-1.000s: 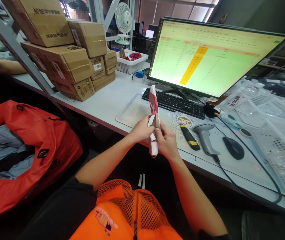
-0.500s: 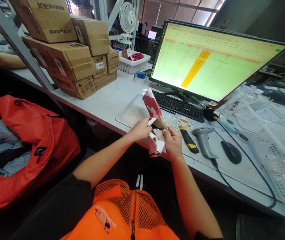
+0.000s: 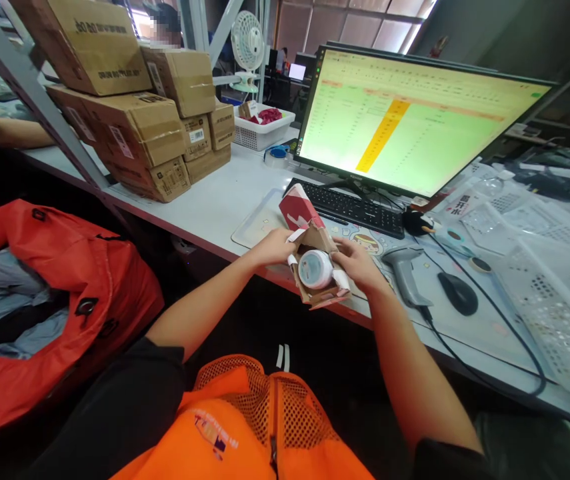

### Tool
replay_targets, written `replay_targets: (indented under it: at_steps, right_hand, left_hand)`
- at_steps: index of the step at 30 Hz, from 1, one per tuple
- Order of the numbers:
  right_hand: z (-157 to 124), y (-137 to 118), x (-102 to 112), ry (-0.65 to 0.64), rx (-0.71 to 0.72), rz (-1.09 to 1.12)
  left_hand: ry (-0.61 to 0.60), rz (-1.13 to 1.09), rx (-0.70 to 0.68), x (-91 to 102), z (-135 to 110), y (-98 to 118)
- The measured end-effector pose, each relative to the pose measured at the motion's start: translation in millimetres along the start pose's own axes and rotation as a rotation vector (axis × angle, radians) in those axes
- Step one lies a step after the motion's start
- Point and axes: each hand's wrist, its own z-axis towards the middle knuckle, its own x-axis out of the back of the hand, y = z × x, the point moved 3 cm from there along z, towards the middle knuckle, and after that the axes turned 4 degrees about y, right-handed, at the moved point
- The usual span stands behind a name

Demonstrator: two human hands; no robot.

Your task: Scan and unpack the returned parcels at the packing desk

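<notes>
Between my hands is a red and white cardboard box (image 3: 301, 208), its torn flaps spread apart. A round white jar (image 3: 316, 269) with a pale lid shows inside it. My left hand (image 3: 275, 247) is closed on the box's left edge, by a white flap. On the opposite edge my right hand (image 3: 357, 264) grips the cardboard, fingers partly hidden behind the box. The box is held over the desk's front edge, in front of the keyboard (image 3: 349, 208).
Brown cartons (image 3: 139, 127) are stacked at the left. A monitor (image 3: 415, 127) stands behind the keyboard. Right of my hands lie a barcode scanner (image 3: 407, 277), a mouse (image 3: 457, 293) and a white basket (image 3: 555, 313). An open red bag (image 3: 129, 280) sits at lower left.
The box has been pulled wider and tilted toward me, so the jar inside now shows. My hands have moved further apart. The view has shifted slightly.
</notes>
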Motion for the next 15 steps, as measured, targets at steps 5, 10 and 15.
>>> replay_targets:
  at_steps: [5, 10, 15]
  right_hand:
    - [29.9, -51.6, -13.5, 0.044, 0.096, -0.486]
    - [46.8, -57.7, -31.4, 0.256, 0.059, -0.758]
    - [46.4, -60.9, -44.4, 0.245, 0.23, -1.04]
  left_hand:
    - [-0.023, 0.412, -0.048, -1.7, 26.8, 49.3]
    - [0.027, 0.676, 0.026, 8.6, 45.5, 61.2]
    - [0.038, 0.73, 0.105, 23.8, 50.1, 48.0]
